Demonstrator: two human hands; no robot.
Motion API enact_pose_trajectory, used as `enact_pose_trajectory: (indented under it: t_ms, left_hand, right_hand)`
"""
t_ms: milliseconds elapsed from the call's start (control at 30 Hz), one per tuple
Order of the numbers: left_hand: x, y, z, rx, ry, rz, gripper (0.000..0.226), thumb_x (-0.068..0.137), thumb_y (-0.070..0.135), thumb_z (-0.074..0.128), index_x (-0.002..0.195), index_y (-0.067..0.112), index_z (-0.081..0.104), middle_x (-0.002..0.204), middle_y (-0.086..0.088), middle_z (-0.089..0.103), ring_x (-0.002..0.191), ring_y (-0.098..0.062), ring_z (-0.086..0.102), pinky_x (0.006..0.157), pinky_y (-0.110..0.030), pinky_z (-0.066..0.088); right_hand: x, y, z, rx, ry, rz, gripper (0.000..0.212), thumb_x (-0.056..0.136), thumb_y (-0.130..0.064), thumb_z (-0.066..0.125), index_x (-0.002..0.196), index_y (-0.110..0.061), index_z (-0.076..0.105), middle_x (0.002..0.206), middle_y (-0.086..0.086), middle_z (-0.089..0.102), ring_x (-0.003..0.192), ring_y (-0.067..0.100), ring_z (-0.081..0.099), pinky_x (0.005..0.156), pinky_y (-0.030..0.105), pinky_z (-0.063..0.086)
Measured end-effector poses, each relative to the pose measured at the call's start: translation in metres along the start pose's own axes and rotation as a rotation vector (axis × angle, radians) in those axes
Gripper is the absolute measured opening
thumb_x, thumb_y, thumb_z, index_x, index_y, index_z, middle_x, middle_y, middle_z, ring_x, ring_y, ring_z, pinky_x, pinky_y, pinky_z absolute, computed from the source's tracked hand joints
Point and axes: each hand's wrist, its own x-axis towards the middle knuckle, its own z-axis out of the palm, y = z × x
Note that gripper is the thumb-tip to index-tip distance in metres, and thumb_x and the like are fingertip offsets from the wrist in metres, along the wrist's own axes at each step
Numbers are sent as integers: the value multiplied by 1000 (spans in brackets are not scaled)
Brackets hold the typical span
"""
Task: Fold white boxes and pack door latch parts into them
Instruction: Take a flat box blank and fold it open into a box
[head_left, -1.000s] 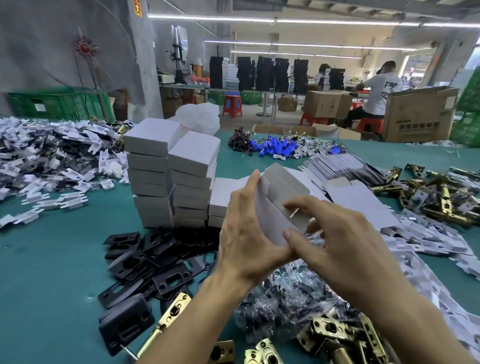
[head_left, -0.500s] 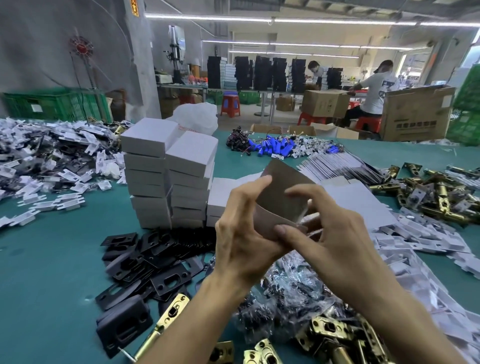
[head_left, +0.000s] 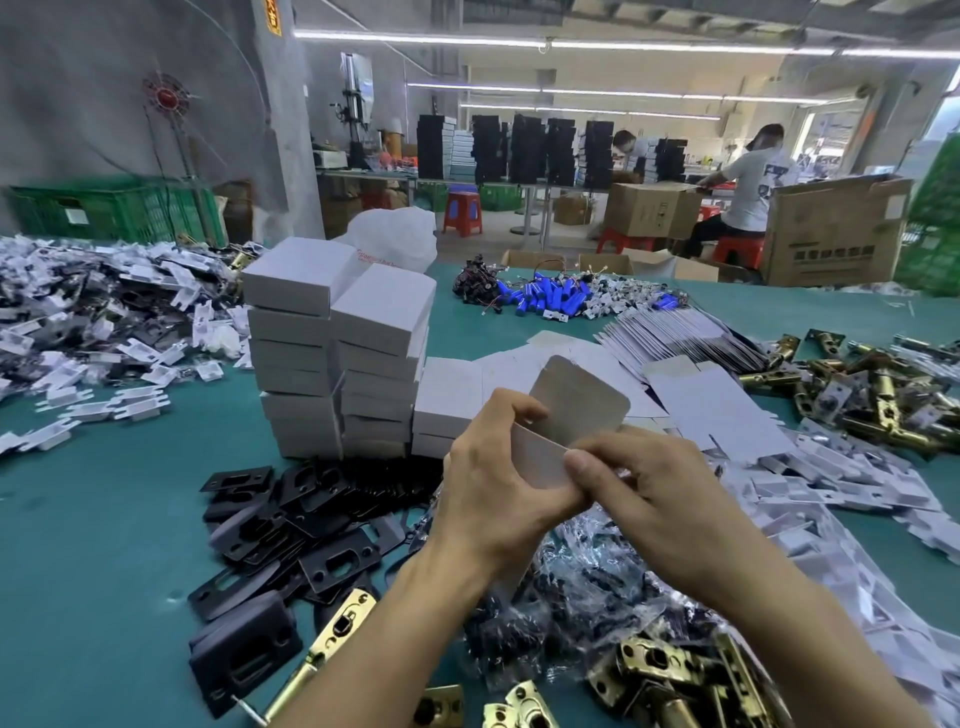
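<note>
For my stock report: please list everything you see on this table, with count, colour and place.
half-folded box: one, white outside and grey inside, in both hands
folded boxes: many, white, stacked left of centre
flat box blanks: many, white, right of centre
strike plates: a pile, black, front left
latch bolts: two piles, brass, right and front
bagged parts: a heap, dark in clear bags, under the hands
cylinders: a cluster, blue, far centre
small parts: a large pile, white and dark, far left
table: one, teal
left hand: grips the box
right hand: pinches the box
</note>
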Motion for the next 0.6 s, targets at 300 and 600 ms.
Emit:
enact_pose_trajectory:
  t_ms: [300, 600]
  left_hand:
    - [-3, -3, -1, 41, -87, 18, 61, 66, 70, 70, 110, 46, 35, 104, 26, 59, 84, 1, 61, 59, -18, 49]
    - [-3, 3, -4, 34, -91, 17, 64, 66, 59, 69, 112, 45, 26, 97, 6, 62, 75, -21, 66, 61, -45, 55]
  right_hand:
    - [0, 0, 3, 88, 111, 14, 11, 92, -29, 65, 93, -37, 72, 92, -10, 59, 84, 0, 61, 73, 15, 48]
    - [-2, -9, -1, 378, 196, -40, 36, 82, -30, 75, 115, -40, 61, 96, -16, 73, 88, 5, 71, 73, 21, 58]
